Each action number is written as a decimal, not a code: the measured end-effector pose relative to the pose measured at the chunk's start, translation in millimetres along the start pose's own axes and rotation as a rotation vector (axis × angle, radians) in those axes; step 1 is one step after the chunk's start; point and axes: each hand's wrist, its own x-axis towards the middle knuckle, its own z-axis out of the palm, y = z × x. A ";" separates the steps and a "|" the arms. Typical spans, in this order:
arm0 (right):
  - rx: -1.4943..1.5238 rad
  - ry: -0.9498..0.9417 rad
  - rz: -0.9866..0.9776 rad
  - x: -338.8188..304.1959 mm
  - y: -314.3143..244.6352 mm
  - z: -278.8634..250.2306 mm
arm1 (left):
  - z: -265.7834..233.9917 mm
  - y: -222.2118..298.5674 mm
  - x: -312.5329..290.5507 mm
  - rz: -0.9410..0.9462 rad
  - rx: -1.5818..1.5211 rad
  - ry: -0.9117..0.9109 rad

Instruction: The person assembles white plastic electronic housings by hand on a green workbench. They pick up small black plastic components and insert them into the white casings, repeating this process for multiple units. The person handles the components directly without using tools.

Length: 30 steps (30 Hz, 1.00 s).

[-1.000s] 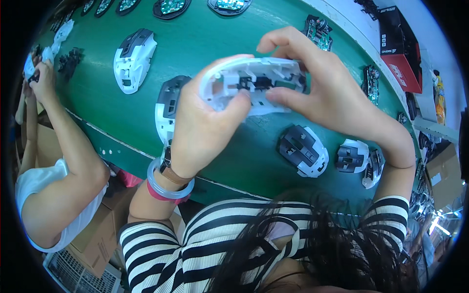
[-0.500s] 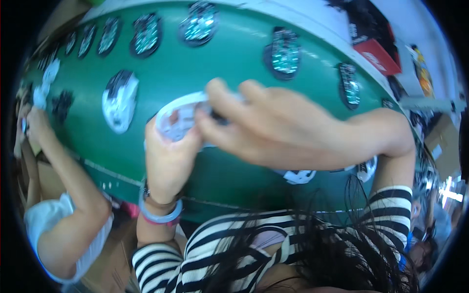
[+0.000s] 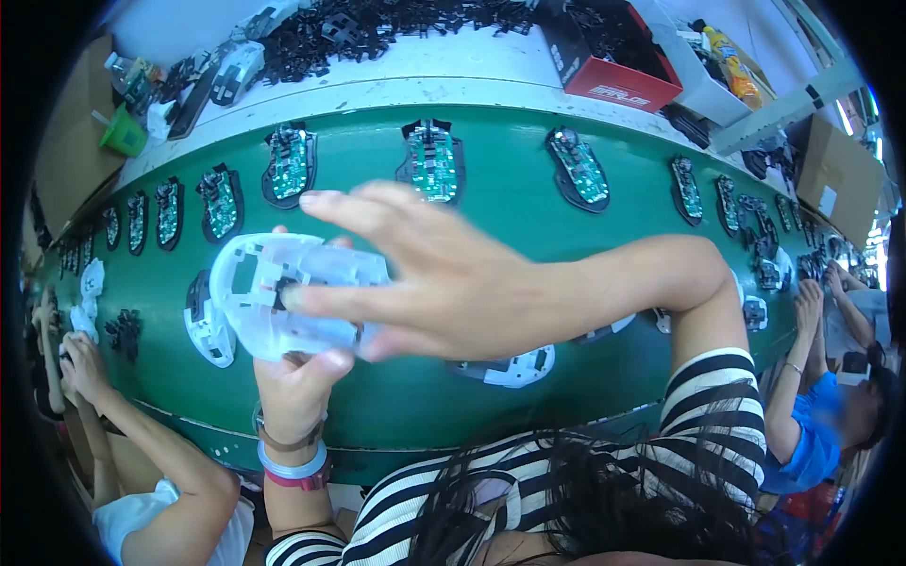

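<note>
The left hand (image 3: 293, 401) is closed around the white shell (image 3: 316, 259) from below, holding it hollow side toward the camera above the bench (image 3: 396, 406), between the row of boards (image 3: 433, 165) along the far edge and the near edge. The right hand (image 3: 453, 283) reaches over it with fingers spread, one fingertip at the black part (image 3: 282, 292) inside; whether it pinches anything, I cannot tell. A grey-and-white cover (image 3: 209, 330) lies partly behind the shell, a second cover (image 3: 519, 368) lies toward the near edge, and a black heap (image 3: 123, 335) sits toward the left end.
</note>
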 end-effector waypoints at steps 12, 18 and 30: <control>-0.426 -0.339 1.430 -210.5 337.7 -296.5 | -8.4 -5.1 19.8 0.249 0.768 -0.092; -1.173 -0.149 1.016 -154.2 288.9 -223.0 | -21.6 -4.0 9.2 0.326 0.909 -0.039; 0.176 -0.142 0.604 24.3 41.0 -14.5 | -32.9 7.5 4.0 0.192 0.759 -0.063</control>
